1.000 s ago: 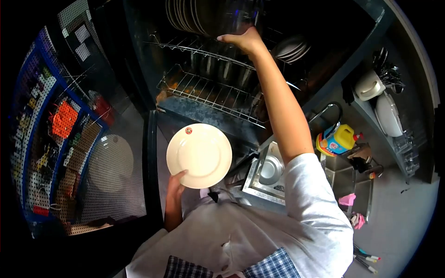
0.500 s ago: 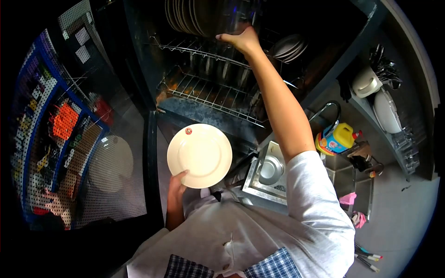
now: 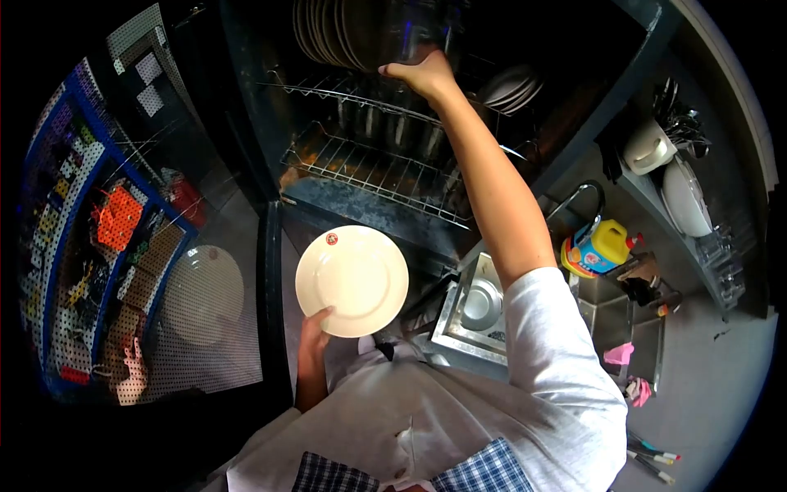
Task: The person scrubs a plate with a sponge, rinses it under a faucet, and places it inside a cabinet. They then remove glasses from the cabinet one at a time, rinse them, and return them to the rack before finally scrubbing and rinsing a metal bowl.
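1. The cream plate (image 3: 365, 279) has 1 round red badge (image 3: 331, 239) near its rim. There is a tiny mark inside the badge, too small to read.
2. The yellow bottle (image 3: 608, 239) by the sink has 1 big blue and red label (image 3: 584, 259). It has pale marks on it, too blurry to read.
3. I can read 0 words and 0 numbers.
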Tool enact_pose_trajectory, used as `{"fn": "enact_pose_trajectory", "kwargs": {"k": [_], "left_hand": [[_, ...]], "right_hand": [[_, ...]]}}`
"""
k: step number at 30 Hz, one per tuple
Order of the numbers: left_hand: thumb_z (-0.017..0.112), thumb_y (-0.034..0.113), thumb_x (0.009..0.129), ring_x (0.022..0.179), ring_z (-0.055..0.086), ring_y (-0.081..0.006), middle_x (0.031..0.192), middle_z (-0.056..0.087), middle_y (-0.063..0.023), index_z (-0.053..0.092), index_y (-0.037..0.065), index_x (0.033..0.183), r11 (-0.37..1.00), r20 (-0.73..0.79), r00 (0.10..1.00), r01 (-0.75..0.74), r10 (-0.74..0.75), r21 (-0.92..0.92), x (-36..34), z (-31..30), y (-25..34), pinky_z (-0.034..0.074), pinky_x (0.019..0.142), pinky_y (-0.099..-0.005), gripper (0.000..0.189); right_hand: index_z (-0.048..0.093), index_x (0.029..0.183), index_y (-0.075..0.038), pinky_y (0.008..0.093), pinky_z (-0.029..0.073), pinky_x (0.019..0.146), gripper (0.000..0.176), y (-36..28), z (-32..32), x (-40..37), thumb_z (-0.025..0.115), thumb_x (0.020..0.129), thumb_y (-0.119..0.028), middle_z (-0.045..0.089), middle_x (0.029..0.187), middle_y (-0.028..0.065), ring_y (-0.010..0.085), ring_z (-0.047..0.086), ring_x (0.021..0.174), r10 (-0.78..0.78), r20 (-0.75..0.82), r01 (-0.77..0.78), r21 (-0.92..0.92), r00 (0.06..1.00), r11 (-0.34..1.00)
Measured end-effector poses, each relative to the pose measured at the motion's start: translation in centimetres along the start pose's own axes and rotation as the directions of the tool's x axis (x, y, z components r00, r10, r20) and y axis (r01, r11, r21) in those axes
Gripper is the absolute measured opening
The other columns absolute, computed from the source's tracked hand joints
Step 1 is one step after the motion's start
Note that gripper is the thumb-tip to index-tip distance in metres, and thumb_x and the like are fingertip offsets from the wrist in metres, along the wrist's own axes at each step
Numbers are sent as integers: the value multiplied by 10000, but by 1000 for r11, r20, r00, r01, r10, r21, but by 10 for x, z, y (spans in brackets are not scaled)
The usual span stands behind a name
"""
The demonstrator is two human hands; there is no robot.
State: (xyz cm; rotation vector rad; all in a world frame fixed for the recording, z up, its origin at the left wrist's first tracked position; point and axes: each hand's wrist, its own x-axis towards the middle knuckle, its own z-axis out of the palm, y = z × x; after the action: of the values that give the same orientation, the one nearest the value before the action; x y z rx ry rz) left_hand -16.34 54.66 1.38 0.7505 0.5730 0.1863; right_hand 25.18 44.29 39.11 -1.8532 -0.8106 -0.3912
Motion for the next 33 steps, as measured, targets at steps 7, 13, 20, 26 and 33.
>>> {"fn": "enact_pose_trajectory", "kwargs": {"k": [7, 13, 20, 26, 33], "left_hand": [[565, -13, 833, 1094, 578, -354, 1251, 533, -242, 357, -96, 1354, 1000, -9, 1000, -3, 3, 7, -2, 6, 4, 497, 935, -431, 567], [570, -24, 828, 1065, 593, -356, 1227, 547, -232, 386, -77, 1338, 1000, 2, 1000, 21, -21, 4, -6, 7, 12, 517, 901, -442, 545], [593, -21, 813, 1035, 610, -342, 1200, 562, -223, 399, -90, 1320, 999, -24, 1000, 10, -9, 50, -20, 23, 30, 531, 875, -432, 547], [574, -68, 802, 1051, 607, -340, 1198, 579, -201, 431, -50, 1324, 997, -96, 995, -2, 9, 80, -46, 75, 79, 531, 869, -418, 542], [559, -68, 783, 1041, 598, -321, 1175, 577, -196, 469, -56, 1278, 984, -94, 985, -133, 145, 118, -75, 121, 111, 511, 866, -401, 503]], "right_hand": [[641, 901, 28, 251, 453, 544, 385, -9, -9, -5, 825, 670, -220, 646, 723, 61, 131, 588, 602, 94, -63, -81, 179, 994, 980], [632, 911, -27, 238, 422, 510, 390, -21, -24, -9, 842, 648, -224, 644, 776, 30, 101, 555, 577, 255, 28, -234, 507, 967, 829], [613, 836, -102, 309, 510, 585, 248, -33, -33, -13, 814, 708, -171, 622, 744, 16, 163, 620, 682, 303, 81, -228, 840, 950, 493], [621, 935, -36, 365, 549, 760, 263, -30, -43, -19, 751, 782, -206, 666, 899, 92, 251, 661, 832, 293, 276, -360, 888, 915, 286], [634, 907, -44, 406, 536, 847, 186, -75, -42, -63, 672, 843, -215, 680, 877, 108, 267, 664, 881, 59, 459, -461, 886, 887, 49]]}}
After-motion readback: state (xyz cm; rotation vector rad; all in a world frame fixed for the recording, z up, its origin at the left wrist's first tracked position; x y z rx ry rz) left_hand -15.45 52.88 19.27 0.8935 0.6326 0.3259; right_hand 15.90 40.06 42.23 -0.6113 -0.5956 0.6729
